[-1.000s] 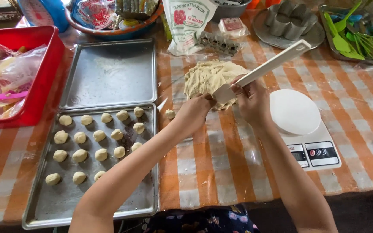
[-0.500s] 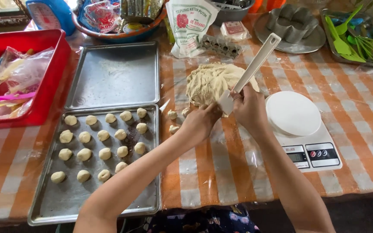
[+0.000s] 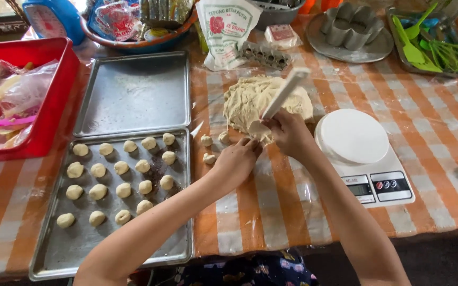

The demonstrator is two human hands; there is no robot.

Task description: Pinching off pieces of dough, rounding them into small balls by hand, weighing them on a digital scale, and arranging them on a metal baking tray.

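Covering the table (image 3: 430, 175), an orange-checked cloth (image 3: 287, 212) bears trays (image 3: 133, 95).

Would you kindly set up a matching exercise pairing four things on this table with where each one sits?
Things:
1. dough balls
2. white scraper
3. digital scale
4. empty tray

Places:
A. held in the right hand, over the dough mass
B. on the table's far side, beyond the filled tray
C. in rows on the near tray
D. right of the dough mass

Pairs: 1-C, 2-A, 3-D, 4-B
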